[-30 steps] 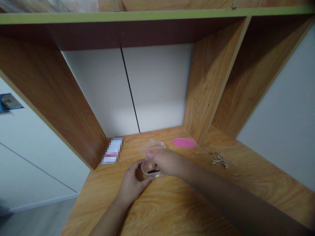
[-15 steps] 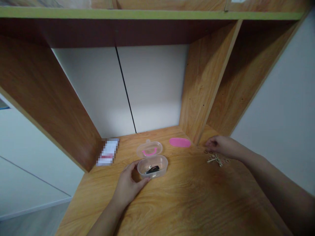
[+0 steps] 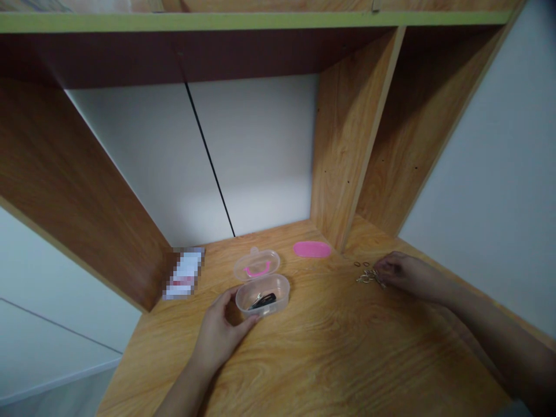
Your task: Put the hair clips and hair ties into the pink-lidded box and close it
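Not one word, number, brand or sign is readable to me here. The only likely bearer of print is a pale sheet point(image 3: 185, 273), lying left of the left hand point(image 3: 217, 333) and a little farther back than its fingers point(image 3: 228, 296), but it is broken into coarse blocks, so I get just white and a reddish band point(image 3: 181, 281) across its lower part, with no letter to spell out. On the clear box point(image 3: 277, 307) between those fingers and thumb, and the pink oval piece point(image 3: 311, 249) beyond them to the right, I can read nothing.
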Motion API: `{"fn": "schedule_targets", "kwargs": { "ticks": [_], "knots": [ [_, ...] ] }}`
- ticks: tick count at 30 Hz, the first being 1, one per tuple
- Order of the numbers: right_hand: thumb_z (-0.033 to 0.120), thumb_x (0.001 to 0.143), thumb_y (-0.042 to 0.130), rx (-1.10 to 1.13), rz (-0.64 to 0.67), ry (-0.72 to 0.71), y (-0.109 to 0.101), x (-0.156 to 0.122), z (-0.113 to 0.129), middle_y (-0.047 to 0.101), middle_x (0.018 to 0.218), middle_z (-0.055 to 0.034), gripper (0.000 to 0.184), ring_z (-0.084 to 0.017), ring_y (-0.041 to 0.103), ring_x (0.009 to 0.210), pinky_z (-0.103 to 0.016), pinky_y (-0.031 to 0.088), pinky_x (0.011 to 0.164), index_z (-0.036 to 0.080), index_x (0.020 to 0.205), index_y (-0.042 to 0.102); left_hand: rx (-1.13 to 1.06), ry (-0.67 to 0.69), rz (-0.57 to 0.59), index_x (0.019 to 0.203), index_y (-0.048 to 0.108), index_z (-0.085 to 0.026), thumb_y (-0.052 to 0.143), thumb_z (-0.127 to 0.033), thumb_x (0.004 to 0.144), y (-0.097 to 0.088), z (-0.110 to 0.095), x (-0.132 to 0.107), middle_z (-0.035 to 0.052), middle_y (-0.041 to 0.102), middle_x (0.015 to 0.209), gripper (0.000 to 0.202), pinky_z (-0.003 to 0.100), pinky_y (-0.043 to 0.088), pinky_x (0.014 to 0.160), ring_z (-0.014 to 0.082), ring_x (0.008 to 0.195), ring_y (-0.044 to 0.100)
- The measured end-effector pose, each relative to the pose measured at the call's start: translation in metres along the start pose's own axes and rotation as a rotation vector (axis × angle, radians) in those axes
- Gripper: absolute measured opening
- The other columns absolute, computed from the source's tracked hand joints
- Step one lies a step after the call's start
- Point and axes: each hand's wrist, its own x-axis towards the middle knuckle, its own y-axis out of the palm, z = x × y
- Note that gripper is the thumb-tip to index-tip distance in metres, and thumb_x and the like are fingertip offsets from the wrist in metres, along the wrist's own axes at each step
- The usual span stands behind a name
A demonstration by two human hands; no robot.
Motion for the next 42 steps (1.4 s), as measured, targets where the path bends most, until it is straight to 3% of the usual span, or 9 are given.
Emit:
{"fn": "schedule_targets", "kwargs": {
  "ticks": [3,7,10,18,23,29,36,42],
  "knots": [
    [0.047,0.082,0.063,0.012,0.058,-0.011,0.001,0.000,0.002,0.075,0.103,-0.0116,0.034,-0.028,0.067,0.093,-0.036,0.051,0.083,0.021,0.099,0.077,0.010,0.000,0.000,0.123,0.063,-0.020,0.082,-0.039,0.071,0.000,0.002,0.000,0.0115,0.071,0.124,0.059,0.048,0.051,0.105,0.0295,0.115,0.067],
    [0.054,0.074,0.071,0.003,0.008,0.043,0.001,-0.001,0.006,0.073,0.109,-0.0128,0.046,-0.032,0.065,0.100,-0.040,0.050,0.090,0.021,0.105,0.075,0.016,0.016,-0.011,0.124,0.063,-0.021,0.082,-0.039,0.071,0.000,0.002,-0.001,0.0113,0.071,0.124,0.059,0.048,0.051,0.104,0.0294,0.114,0.068],
    [0.053,0.073,0.072,0.016,0.041,0.010,0.001,-0.002,0.009,0.072,0.110,-0.0117,0.044,-0.031,0.064,0.104,-0.040,0.048,0.094,0.022,0.103,0.076,0.024,0.021,-0.005,0.123,0.064,-0.021,0.082,-0.039,0.071,0.000,0.002,-0.001,0.0111,0.072,0.123,0.058,0.047,0.052,0.103,0.0294,0.113,0.068],
    [0.039,0.081,0.060,0.071,0.102,-0.019,-0.004,-0.004,0.031,0.072,0.082,-0.0072,0.023,-0.022,0.064,0.073,-0.031,0.048,0.067,0.019,0.088,0.070,0.030,0.027,0.004,0.123,0.063,-0.021,0.082,-0.038,0.072,-0.001,0.001,-0.001,0.0096,0.072,0.123,0.056,0.045,0.052,0.102,0.0283,0.113,0.068],
    [0.037,0.081,0.062,0.166,0.073,-0.030,-0.012,0.000,0.052,0.076,0.090,-0.0080,0.030,-0.024,0.069,0.080,-0.033,0.052,0.073,0.021,0.103,0.072,0.036,0.023,0.005,0.122,0.063,-0.022,0.081,-0.037,0.073,-0.001,0.002,-0.001,0.0091,0.072,0.122,0.055,0.044,0.053,0.101,0.0281,0.113,0.068],
    [0.035,0.073,0.068,0.148,0.245,-0.121,-0.011,0.021,0.057,0.075,0.084,-0.0052,0.017,-0.023,0.069,0.078,-0.032,0.052,0.073,0.022,0.076,0.077,0.025,0.035,0.004,0.122,0.063,-0.022,0.082,-0.036,0.072,-0.002,0.002,0.000,0.0087,0.071,0.123,0.056,0.044,0.052,0.102,0.0282,0.114,0.068],
    [0.028,0.066,0.071,0.103,0.280,-0.110,0.004,0.036,0.049,0.074,0.081,-0.0025,0.021,-0.021,0.067,0.074,-0.030,0.049,0.068,0.023,0.086,0.077,0.019,0.044,0.003,0.122,0.063,-0.021,0.081,-0.034,0.072,-0.002,0.002,0.000,0.0103,0.071,0.122,0.055,0.047,0.051,0.103,0.0296,0.114,0.067],
    [0.020,0.067,0.060,0.047,0.274,-0.126,0.004,0.033,0.065,0.074,0.082,-0.0011,0.025,-0.021,0.067,0.075,-0.030,0.047,0.067,0.023,0.088,0.074,-0.001,0.032,0.015,0.123,0.062,-0.022,0.081,-0.034,0.073,-0.002,0.000,-0.001,0.0098,0.071,0.123,0.055,0.047,0.051,0.103,0.0283,0.114,0.067]
  ]
}}
